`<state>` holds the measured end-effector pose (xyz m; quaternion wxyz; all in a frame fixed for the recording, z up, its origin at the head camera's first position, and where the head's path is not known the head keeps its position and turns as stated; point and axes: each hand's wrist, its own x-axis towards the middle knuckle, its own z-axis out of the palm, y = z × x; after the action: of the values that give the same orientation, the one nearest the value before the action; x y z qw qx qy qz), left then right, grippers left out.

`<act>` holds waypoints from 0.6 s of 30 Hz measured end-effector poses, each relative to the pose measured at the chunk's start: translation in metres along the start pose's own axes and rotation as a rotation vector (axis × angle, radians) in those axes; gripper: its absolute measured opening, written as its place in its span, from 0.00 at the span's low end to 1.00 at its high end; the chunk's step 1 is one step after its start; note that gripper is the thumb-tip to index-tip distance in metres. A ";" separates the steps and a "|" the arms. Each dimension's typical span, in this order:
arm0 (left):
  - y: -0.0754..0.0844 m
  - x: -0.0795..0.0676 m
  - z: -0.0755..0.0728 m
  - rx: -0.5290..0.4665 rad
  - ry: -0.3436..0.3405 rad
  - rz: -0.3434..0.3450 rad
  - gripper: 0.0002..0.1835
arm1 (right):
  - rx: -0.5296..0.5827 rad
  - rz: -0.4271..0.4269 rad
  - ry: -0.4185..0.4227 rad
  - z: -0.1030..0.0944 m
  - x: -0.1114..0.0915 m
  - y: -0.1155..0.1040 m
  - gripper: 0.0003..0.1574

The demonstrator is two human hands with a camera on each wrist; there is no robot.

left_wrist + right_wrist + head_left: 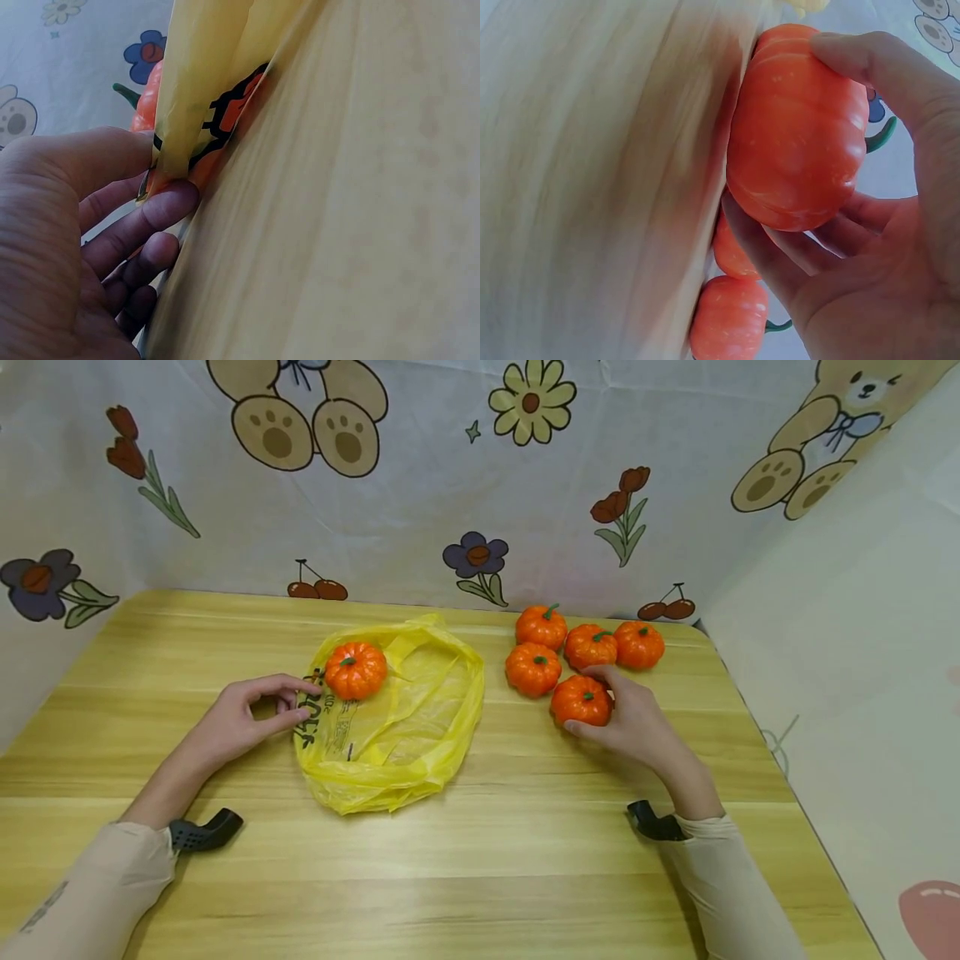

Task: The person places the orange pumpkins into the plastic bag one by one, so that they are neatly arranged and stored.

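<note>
A yellow plastic bag [420, 752] lies spread on the table in the head view, its mouth rim rolled into a ring. One small orange pumpkin [356, 671] with a green stem sits on its far left part. At the bag's left edge, my left hand [251, 714] pinches the thin plastic between thumb and fingers, beside the black print. My right hand [633, 714] grips another orange pumpkin [799, 127], thumb on one side and fingers on the other. That pumpkin is at the tabletop, at the near side of a group of several similar pumpkins [533, 669].
The wooden table [450, 893] ends at the back against a curtain [405, 527] printed with bears and flowers. A pale wall surface [847, 652] borders it on the right. Each wrist carries a black camera mount [206, 831].
</note>
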<state>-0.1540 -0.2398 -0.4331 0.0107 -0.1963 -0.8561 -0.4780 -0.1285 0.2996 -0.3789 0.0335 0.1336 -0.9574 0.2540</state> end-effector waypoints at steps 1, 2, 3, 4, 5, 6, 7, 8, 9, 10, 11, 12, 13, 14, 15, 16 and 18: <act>0.000 0.000 0.000 0.001 0.000 -0.001 0.16 | 0.001 -0.001 0.004 0.000 0.000 0.000 0.49; 0.000 0.000 0.000 0.003 0.001 -0.003 0.16 | 0.002 -0.004 0.007 -0.001 0.000 -0.001 0.49; 0.000 0.000 0.000 0.003 0.001 -0.006 0.16 | 0.003 -0.008 0.010 -0.001 0.001 -0.001 0.48; 0.000 0.000 0.000 0.004 0.000 -0.009 0.16 | 0.005 -0.010 0.013 -0.001 0.001 -0.002 0.48; 0.000 0.000 0.000 0.005 0.000 -0.011 0.16 | 0.005 -0.015 0.016 -0.001 0.001 -0.002 0.47; 0.000 0.000 0.000 0.005 0.000 -0.013 0.16 | 0.006 -0.019 0.023 -0.001 0.001 -0.003 0.47; 0.000 0.000 0.000 0.005 0.000 -0.015 0.16 | 0.008 -0.020 0.030 -0.002 0.002 -0.004 0.47; 0.000 -0.001 0.000 0.005 0.000 -0.016 0.16 | 0.009 -0.026 0.037 -0.002 0.002 -0.005 0.47; 0.000 -0.001 0.000 0.004 0.001 -0.017 0.16 | 0.010 -0.031 0.044 -0.002 0.002 -0.007 0.46; 0.000 -0.001 0.000 0.004 0.001 -0.017 0.16 | 0.011 -0.037 0.050 -0.002 0.002 -0.008 0.46; -0.001 -0.001 0.000 0.004 0.002 -0.016 0.16 | 0.009 -0.041 0.057 -0.003 0.002 -0.010 0.46; -0.001 -0.001 0.000 0.005 0.001 -0.016 0.16 | 0.011 -0.046 0.064 -0.003 0.002 -0.012 0.46; 0.000 -0.001 0.000 0.005 0.001 -0.015 0.16 | 0.012 -0.050 0.070 -0.003 0.002 -0.014 0.46; 0.000 0.000 0.000 0.006 0.000 -0.015 0.16 | 0.011 -0.053 0.077 -0.004 0.002 -0.016 0.46; 0.000 0.000 0.000 0.006 -0.001 -0.014 0.16 | 0.012 -0.055 0.085 -0.004 0.002 -0.018 0.46; 0.001 0.000 0.000 0.005 -0.002 -0.014 0.16 | 0.017 -0.058 0.093 -0.004 0.002 -0.020 0.46; 0.001 0.000 -0.001 0.004 -0.004 -0.012 0.16 | 0.030 -0.064 0.116 -0.004 0.003 -0.026 0.47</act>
<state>-0.1536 -0.2397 -0.4318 0.0064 -0.1920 -0.8583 -0.4758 -0.1249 0.2794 -0.3628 0.0950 0.1496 -0.9451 0.2746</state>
